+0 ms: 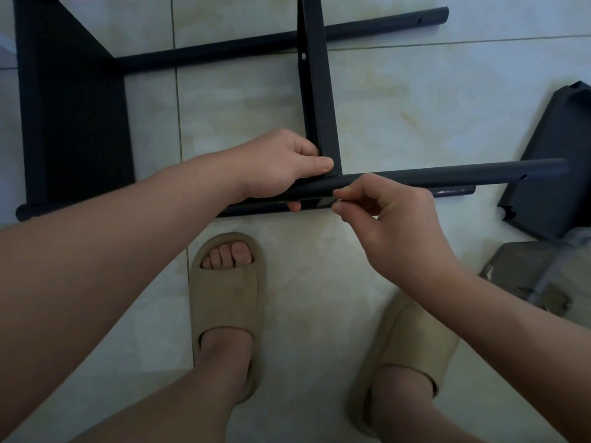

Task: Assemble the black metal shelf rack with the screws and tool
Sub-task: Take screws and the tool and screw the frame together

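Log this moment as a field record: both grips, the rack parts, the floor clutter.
left grip: wrapped round the near tube where the cross panel meets it
right grip: fingertips pinched at that joint; anything held is too small to tell
built part: shelf panel at left, far tube running from it
loose part: dark panel on the tile floor, right side
feet: tan slippers

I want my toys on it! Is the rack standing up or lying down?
Lying down. The shelf rack is on its side: its poles run along the tiled floor, not upward.
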Demonstrator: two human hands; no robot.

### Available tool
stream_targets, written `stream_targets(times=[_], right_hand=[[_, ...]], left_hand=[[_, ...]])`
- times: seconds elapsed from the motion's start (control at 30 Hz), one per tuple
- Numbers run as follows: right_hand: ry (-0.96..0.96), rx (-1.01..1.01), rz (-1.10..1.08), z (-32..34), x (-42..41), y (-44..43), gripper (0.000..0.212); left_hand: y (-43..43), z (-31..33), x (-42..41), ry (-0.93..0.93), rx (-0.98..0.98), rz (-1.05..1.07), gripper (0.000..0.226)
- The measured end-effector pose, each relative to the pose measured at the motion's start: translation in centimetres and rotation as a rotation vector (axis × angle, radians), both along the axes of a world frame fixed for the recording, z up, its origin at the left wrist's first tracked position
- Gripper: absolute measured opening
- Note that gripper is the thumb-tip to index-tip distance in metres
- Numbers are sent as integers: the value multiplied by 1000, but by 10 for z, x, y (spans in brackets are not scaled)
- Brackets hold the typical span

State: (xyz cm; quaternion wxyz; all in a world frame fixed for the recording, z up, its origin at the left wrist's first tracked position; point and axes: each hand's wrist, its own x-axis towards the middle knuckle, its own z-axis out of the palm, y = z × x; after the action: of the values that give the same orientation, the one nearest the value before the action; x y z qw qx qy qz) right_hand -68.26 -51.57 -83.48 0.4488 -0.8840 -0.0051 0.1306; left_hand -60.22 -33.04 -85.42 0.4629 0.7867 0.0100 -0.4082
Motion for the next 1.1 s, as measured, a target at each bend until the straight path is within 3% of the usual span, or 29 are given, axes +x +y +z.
stream_targets(times=[0.17,0.3,0.4,0.57,0.9,1.1], right_hand=[[201,168,-163,0,3,2,14],[336,441,-355,2,0,8,16],[370,550,-423,1,-3,11,14],[316,485,-349,1,0,8,16],[70,7,-10,2,4,1,10],[150,173,-152,-5,-4,4,17]], left_hand=[[-1,2,1,-3,8,-5,34],[-2,2,1,2,-3,-9,36],[-2,1,1,-3,-4,-4,37],[-2,1,0,-16,-5,-23,40],[-3,2,0,-22,-7,-25,39],[-2,1,0,-29,12,-23,39]])
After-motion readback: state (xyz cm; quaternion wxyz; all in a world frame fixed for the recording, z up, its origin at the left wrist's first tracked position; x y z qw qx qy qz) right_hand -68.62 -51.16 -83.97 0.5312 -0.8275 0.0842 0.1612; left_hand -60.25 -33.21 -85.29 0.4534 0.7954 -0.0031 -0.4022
